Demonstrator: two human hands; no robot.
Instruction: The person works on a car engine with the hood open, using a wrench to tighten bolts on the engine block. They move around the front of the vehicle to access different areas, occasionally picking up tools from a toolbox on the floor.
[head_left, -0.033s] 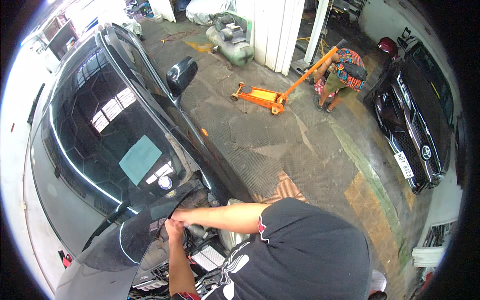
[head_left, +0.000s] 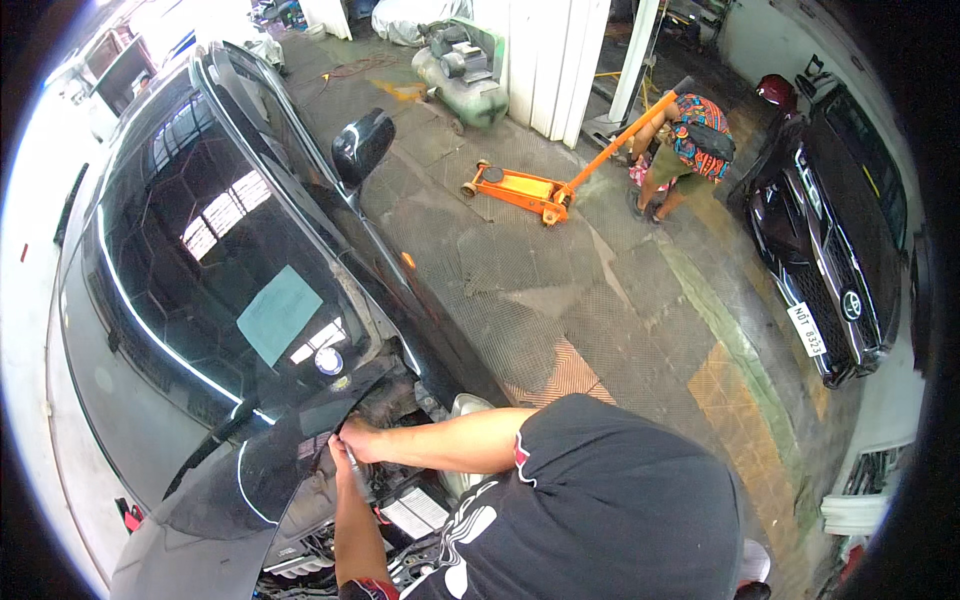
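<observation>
My right hand (head_left: 362,440) is closed at the rear edge of the engine bay (head_left: 310,550), under the raised dark hood (head_left: 225,500) of a car. Right beside it is my left hand (head_left: 338,452), its fingers bent and partly covered by the right. A slim silver metal tool (head_left: 357,477) slants down from between the hands, seemingly in the right one; its kind is too small to make out. Below the tool lies a white ribbed panel (head_left: 415,512) in the bay. What the hands work on is hidden by the hood edge.
The windshield (head_left: 210,210) and side mirror (head_left: 362,150) are ahead. An orange floor jack (head_left: 520,190) stands on the floor, its handle rising beside a bent-over person (head_left: 695,145). Farther back is a green air compressor (head_left: 465,80). A black vehicle (head_left: 830,220) is parked at right.
The hands have shifted slightly. A greyish shape that pointed right from the hands is gone from there, and the silver tool now slants downward.
</observation>
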